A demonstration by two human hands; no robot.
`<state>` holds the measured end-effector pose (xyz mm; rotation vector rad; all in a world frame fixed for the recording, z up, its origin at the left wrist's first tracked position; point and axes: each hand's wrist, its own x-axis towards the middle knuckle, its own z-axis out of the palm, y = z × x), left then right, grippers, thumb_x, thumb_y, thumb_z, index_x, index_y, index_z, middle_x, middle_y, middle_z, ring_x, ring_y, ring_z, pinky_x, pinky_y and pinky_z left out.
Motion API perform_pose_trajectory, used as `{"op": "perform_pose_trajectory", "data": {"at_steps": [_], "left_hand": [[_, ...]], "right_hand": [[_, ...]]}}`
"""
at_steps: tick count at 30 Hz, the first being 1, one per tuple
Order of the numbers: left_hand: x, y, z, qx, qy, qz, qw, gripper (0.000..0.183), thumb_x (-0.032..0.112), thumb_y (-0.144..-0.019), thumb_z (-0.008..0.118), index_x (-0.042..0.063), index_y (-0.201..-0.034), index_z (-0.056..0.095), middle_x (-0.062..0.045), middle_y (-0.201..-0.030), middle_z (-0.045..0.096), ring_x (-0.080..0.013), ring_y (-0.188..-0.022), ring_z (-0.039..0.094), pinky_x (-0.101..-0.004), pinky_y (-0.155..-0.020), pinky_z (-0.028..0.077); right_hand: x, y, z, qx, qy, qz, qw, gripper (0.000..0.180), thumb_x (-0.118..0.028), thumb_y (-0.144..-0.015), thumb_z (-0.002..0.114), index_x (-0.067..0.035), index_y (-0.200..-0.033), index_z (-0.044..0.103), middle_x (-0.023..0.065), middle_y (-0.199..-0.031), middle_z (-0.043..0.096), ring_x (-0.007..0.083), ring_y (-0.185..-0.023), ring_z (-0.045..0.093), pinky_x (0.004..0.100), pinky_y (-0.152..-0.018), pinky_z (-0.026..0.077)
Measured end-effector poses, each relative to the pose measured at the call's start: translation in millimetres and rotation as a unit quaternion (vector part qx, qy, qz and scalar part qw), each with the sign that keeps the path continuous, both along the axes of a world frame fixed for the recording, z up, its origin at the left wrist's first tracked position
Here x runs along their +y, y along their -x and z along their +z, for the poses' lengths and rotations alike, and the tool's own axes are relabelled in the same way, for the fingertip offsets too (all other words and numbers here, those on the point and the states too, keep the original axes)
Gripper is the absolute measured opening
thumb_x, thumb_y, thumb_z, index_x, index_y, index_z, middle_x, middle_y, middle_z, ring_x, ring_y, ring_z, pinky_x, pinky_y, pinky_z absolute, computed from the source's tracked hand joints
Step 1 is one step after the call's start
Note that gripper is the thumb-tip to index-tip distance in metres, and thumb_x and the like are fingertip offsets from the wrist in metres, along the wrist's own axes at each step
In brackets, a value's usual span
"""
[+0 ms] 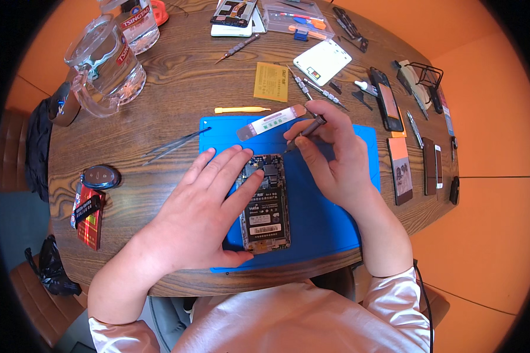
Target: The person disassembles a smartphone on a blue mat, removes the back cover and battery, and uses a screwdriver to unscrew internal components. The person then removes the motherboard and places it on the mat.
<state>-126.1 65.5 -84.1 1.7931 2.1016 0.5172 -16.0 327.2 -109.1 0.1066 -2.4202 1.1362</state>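
Observation:
An opened smartphone (267, 212) lies face down on a blue work mat (322, 212), its circuit board and black battery exposed. My left hand (207, 207) spreads over its left side and holds it down. The index fingertip touches the circuit board (269, 170), and the thumb lies by the bottom edge. Between the fingers of my right hand (335, 159) is a small precision screwdriver (311, 127). Its tip points down near the phone's top right corner; contact cannot be told. Beyond both hands, a printed adhesive strip (271, 122) lies on the mat's far part.
Tweezers (176, 144) and a yellow pry tool (243, 109) lie past the mat. Glass mugs (110, 66) stand far left, near a car key (100, 177). Several screwdrivers (322, 92) and phones (399, 170) lie to the right. A plastic tool case (274, 24) sits at the back.

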Motion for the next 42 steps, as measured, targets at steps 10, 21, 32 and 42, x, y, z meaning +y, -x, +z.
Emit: {"op": "perform_pose_trajectory", "data": {"at_steps": [10, 21, 32, 42], "left_hand": [[0, -1, -1, -0.001, -0.005, 0.002, 1.000, 0.115, 0.053, -0.070, 0.096, 0.000, -0.162, 0.052, -0.034, -0.172, 0.038, -0.0510, -0.164, 0.034, -0.0662, -0.135, 0.024], [-3, -1, -4, 0.007, -0.032, -0.001, 0.999, 0.107, 0.049, -0.075, 0.095, -0.003, -0.159, 0.054, -0.031, -0.168, 0.044, -0.0466, -0.163, 0.036, -0.0622, -0.136, 0.025], [-7, 0, -9, -0.002, -0.054, -0.002, 0.999, 0.107, 0.049, -0.077, 0.095, -0.003, -0.161, 0.052, -0.031, -0.169, 0.043, -0.0463, -0.164, 0.035, -0.0616, -0.136, 0.024], [-7, 0, -11, 0.002, -0.053, -0.003, 0.999, 0.108, 0.050, -0.077, 0.094, -0.001, -0.162, 0.051, -0.032, -0.170, 0.042, -0.0468, -0.164, 0.034, -0.0623, -0.136, 0.023]], "right_hand": [[-1, 0, 9, -0.003, -0.098, -0.051, 0.994, 0.044, -0.005, -0.102, 0.079, -0.005, -0.139, 0.054, 0.0105, -0.090, 0.078, 0.0276, -0.077, 0.080, 0.0381, -0.066, 0.062], [-16, 5, 14, -0.002, -0.165, -0.084, 0.983, 0.033, -0.008, -0.099, 0.082, -0.006, -0.114, 0.053, 0.0110, -0.079, 0.071, 0.0298, -0.064, 0.074, 0.0417, -0.056, 0.056], [-13, 4, 14, -0.022, -0.166, -0.098, 0.981, 0.031, -0.002, -0.097, 0.080, -0.005, -0.111, 0.052, 0.0089, -0.077, 0.068, 0.0271, -0.062, 0.073, 0.0396, -0.056, 0.056], [-8, 5, 11, 0.003, -0.159, -0.103, 0.982, 0.030, -0.002, -0.096, 0.079, -0.004, -0.110, 0.053, 0.0071, -0.075, 0.069, 0.0252, -0.061, 0.074, 0.0364, -0.057, 0.057]]}}
